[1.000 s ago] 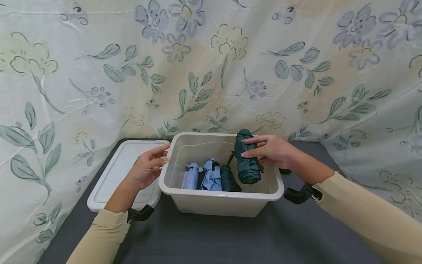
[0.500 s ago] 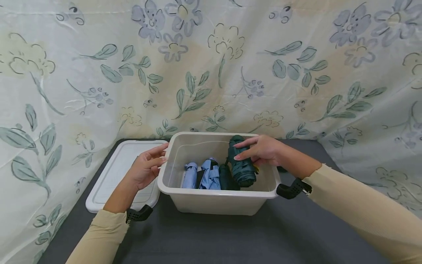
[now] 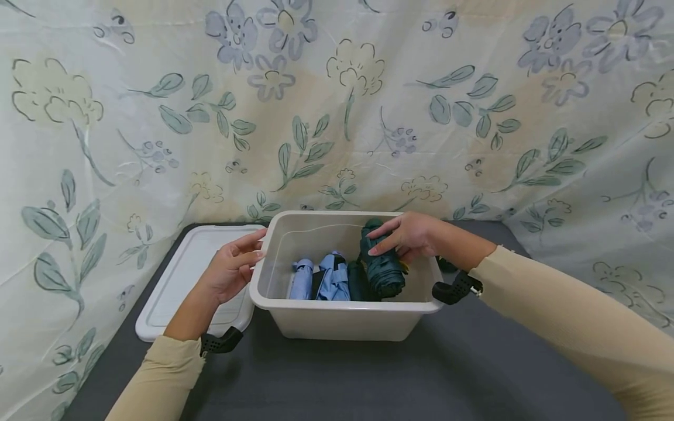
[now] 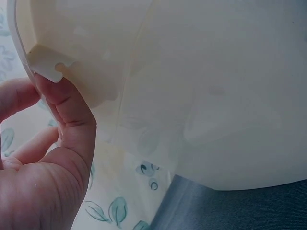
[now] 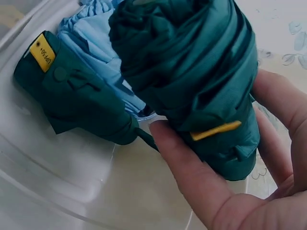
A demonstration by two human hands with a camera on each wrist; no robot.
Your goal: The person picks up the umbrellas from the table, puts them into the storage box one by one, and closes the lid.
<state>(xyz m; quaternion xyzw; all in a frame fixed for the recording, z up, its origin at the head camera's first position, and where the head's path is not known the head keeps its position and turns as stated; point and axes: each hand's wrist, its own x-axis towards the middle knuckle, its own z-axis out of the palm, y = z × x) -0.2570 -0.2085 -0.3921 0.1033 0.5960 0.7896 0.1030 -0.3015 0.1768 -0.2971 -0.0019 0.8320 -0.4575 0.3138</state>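
Note:
My right hand (image 3: 416, 237) grips a folded dark green umbrella (image 3: 387, 275) inside a cream plastic bin (image 3: 342, 324), toward its right end. The right wrist view shows thumb and fingers on both sides of the umbrella (image 5: 192, 72); a small yellow tag (image 5: 216, 130) sticks out of its folds. Beside it in the bin lies another dark green rolled bundle (image 5: 76, 91) with a yellow "UPF50+" label. Farther left are a crumpled light blue bundle (image 3: 334, 279) and a slim light blue roll (image 3: 302, 280). My left hand (image 3: 231, 269) pinches the bin's left rim.
A white lid (image 3: 184, 280) lies flat on the dark grey tabletop (image 3: 337, 380), left of the bin. Behind the table hangs a floral curtain (image 3: 337, 117). A small dark object (image 3: 446, 264) shows behind the bin's right end.
My right hand has lowered the green umbrella and brought it left, closer against the other green bundle. The left hand keeps its hold on the rim.

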